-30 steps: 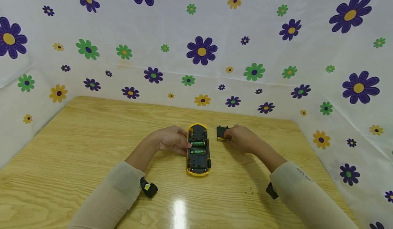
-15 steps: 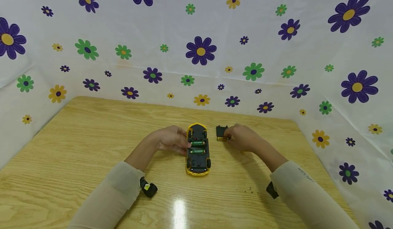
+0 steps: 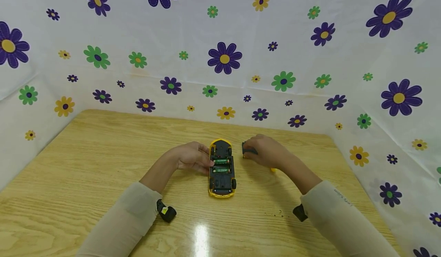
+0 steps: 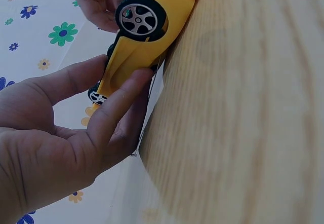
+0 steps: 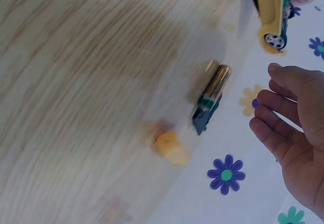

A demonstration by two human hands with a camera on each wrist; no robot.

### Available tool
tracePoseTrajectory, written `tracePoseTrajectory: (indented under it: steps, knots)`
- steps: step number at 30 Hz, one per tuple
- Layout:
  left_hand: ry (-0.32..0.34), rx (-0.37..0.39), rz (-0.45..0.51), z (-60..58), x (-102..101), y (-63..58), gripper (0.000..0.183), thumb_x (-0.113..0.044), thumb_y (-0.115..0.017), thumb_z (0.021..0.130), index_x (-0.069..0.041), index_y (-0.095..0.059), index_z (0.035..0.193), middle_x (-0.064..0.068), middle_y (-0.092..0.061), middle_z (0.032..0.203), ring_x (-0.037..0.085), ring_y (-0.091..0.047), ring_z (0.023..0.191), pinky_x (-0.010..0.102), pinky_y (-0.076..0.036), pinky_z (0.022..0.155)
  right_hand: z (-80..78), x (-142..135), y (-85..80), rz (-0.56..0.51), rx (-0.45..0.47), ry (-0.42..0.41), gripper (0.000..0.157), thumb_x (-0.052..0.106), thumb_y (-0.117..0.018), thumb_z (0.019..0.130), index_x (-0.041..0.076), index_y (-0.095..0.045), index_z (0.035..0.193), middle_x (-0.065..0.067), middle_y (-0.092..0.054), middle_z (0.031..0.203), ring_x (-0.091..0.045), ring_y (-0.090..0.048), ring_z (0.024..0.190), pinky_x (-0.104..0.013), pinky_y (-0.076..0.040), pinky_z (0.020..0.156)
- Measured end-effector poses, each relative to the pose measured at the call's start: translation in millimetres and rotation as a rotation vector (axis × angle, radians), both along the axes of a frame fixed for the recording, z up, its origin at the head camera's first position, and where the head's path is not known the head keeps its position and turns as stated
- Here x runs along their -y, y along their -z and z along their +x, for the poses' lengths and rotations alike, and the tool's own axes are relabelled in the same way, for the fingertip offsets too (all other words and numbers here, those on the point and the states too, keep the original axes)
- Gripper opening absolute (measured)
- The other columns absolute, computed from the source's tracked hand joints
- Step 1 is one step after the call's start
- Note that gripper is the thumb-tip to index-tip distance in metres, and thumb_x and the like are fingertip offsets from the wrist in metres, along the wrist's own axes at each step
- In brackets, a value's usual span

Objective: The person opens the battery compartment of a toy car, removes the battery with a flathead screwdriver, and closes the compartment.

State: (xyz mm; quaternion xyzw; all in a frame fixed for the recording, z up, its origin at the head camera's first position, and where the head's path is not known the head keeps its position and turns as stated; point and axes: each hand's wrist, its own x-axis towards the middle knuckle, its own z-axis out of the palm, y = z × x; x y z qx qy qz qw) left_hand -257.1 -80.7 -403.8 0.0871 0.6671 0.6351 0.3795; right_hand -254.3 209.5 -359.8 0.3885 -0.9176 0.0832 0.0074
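Observation:
A yellow toy car lies upside down on the table, its black underside up. Two green batteries sit side by side in its uncovered battery bay. My left hand holds the car's left side, thumb on the upper edge and fingers along the body, as the left wrist view shows. Over a small black piece hovers my right hand, its fingers loosely bent and holding nothing in the right wrist view. Beside that piece lies a gold-and-green battery, mostly hidden from the head view.
A blurred orange-yellow object lies on the table near the battery; its kind cannot be told. Small dark specks lie on the wooden table toward the front. A flowered cloth hangs behind and at the sides.
My right hand has shifted slightly up and left, covering more of the black piece and the battery. A bit of orange-yellow now shows below that hand. The left hand and car stay put.

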Motion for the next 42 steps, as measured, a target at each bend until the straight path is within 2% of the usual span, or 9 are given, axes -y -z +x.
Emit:
tracePoseTrajectory:
  steps: [6, 19, 25, 36, 42]
  knots:
    - [0.0, 0.001, -0.003, -0.2, 0.4, 0.8, 0.054, 0.005, -0.062, 0.098, 0.013, -0.038, 0.146, 0.03, -0.059, 0.134, 0.039, -0.067, 0.115, 0.046, -0.059, 0.097, 11.4, 18.0, -3.4, 0.0, -0.014, -0.028, 0.023, 0.014, -0.074, 0.095, 0.002, -0.074, 0.115, -0.012, -0.073, 0.109, -0.027, -0.066, 0.099, -0.044, -0.058, 0.086]
    - [0.004, 0.005, 0.004, 1.3, 0.7, -1.6, 0.048, 0.004, -0.063, 0.098, 0.012, -0.045, 0.142, 0.027, -0.062, 0.129, 0.035, -0.069, 0.11, 0.044, -0.06, 0.095, 27.1, 50.8, -2.3, 0.064, -0.078, -0.071, 0.022, 0.022, -0.074, 0.097, 0.007, -0.074, 0.114, -0.004, -0.072, 0.105, -0.021, -0.061, 0.097, -0.035, -0.057, 0.079]
    - [0.002, 0.004, -0.002, 1.8, 0.4, -1.5, 0.046, 0.004, -0.063, 0.098, 0.012, -0.046, 0.14, 0.026, -0.064, 0.127, 0.034, -0.07, 0.108, 0.044, -0.06, 0.094, 28.2, 57.4, -0.7, 0.093, -0.087, -0.073, 0.023, 0.021, -0.075, 0.096, 0.007, -0.074, 0.115, -0.005, -0.072, 0.109, -0.022, -0.061, 0.1, -0.037, -0.057, 0.084]
    - [0.001, 0.011, -0.009, 0.7, 0.9, -1.9, 0.048, 0.003, -0.062, 0.098, 0.01, -0.045, 0.142, 0.026, -0.063, 0.129, 0.033, -0.07, 0.108, 0.043, -0.06, 0.094, 26.4, 68.3, -3.1, 0.134, -0.05, -0.061, 0.023, 0.02, -0.076, 0.095, 0.009, -0.073, 0.115, -0.003, -0.071, 0.108, -0.02, -0.056, 0.093, -0.037, -0.055, 0.08]
    - [0.015, 0.006, -0.006, -0.3, 1.6, -1.4, 0.05, 0.004, -0.061, 0.099, 0.011, -0.041, 0.144, 0.028, -0.06, 0.132, 0.035, -0.069, 0.109, 0.044, -0.06, 0.095, 24.0, 72.5, -2.1, 0.153, -0.037, -0.061, 0.023, 0.019, -0.079, 0.093, 0.01, -0.074, 0.114, -0.003, -0.071, 0.108, -0.02, -0.056, 0.093, -0.036, -0.055, 0.083]
